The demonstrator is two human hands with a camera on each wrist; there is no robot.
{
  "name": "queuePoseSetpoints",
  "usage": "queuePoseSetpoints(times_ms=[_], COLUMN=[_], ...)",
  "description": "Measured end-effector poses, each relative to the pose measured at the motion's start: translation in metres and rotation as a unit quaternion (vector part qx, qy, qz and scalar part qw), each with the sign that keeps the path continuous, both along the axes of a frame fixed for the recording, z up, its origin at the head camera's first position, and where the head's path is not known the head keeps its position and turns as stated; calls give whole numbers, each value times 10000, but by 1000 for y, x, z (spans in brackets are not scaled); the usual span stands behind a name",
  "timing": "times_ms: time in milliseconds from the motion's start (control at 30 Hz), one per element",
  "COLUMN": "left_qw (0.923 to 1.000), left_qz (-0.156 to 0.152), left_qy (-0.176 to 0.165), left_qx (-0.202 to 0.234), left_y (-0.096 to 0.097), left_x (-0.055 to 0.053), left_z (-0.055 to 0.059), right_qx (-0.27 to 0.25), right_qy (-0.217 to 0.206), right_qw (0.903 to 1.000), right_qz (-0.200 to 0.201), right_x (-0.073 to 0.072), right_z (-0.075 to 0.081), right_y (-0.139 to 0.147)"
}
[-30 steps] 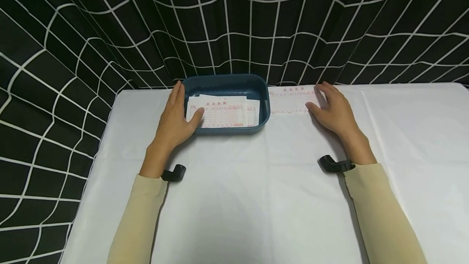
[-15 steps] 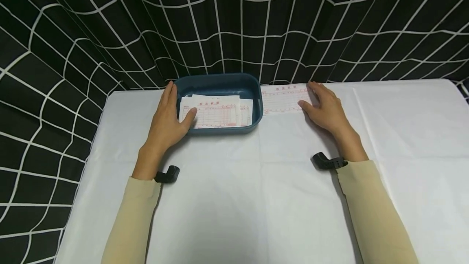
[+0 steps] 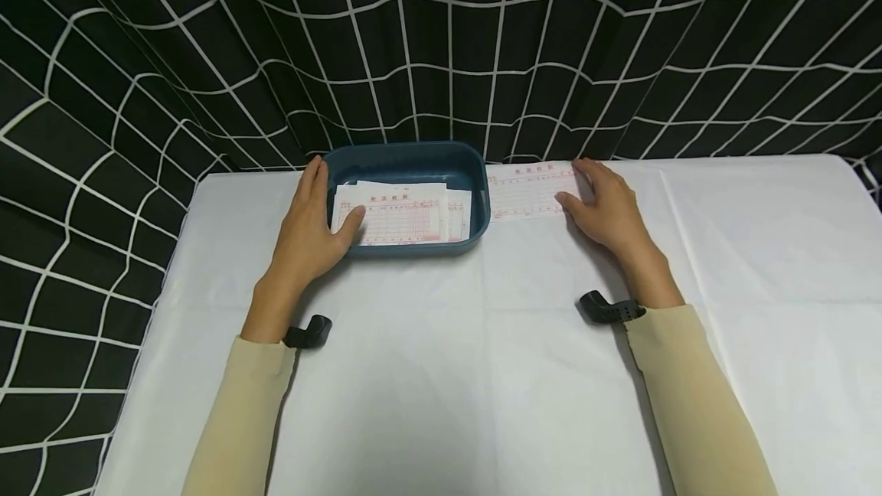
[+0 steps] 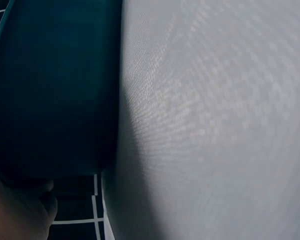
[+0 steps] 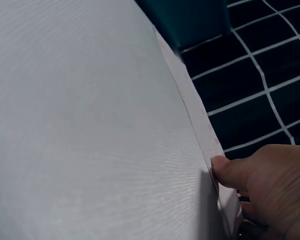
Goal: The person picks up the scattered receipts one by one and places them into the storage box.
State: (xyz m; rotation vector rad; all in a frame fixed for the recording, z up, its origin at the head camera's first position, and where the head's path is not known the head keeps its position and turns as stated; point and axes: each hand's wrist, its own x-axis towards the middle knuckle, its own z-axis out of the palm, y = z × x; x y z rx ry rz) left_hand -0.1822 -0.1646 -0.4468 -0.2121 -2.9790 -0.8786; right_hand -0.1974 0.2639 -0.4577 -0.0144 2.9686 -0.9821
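My left hand [image 3: 306, 224] rests at the left end of a dark blue plastic bin [image 3: 406, 249]. Its fingers lie fairly straight along the outside wall, and the thumb reaches over the rim above white slips [image 3: 396, 217] printed with red forms. In the left wrist view, fingertips touch the end of the bin [image 4: 55, 90]. To the bin's right, a single printed form slip [image 3: 527, 194] lies flat. My right hand [image 3: 609, 205] touches that slip's right end, thumb near one corner and fingers near the other. The right wrist view shows the thumb at the edge of the slip [image 5: 195, 107].
A white cloth [image 3: 413, 373] covers the table. Behind and to the left hangs dark fabric with a white grid [image 3: 427, 44], close to the table's back edge. Each wrist wears a black camera band [image 3: 310, 333].
The whole head view has shifted slightly, so everything appears further left. Both hands keep their places on the bin and the slip.
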Motion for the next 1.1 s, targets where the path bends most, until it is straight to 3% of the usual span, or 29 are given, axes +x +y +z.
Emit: queuePoseSetpoints(times_ms=[467,900,1100], left_qw=[9999,9999,9999], left_qz=[-2,-44,-6], left_qy=[75,165,131], left_qx=[101,17,6], left_y=[0,2,1], left_x=[4,-1,2], left_z=[-6,-1,-2], right_qx=[-65,-135,-196], right_qy=[-70,-70,-38], right_qw=[9999,9998,9997], right_qz=[-73,-140,-105], right_x=[3,0,0], right_z=[-4,-3,-5], right_y=[1,3,2])
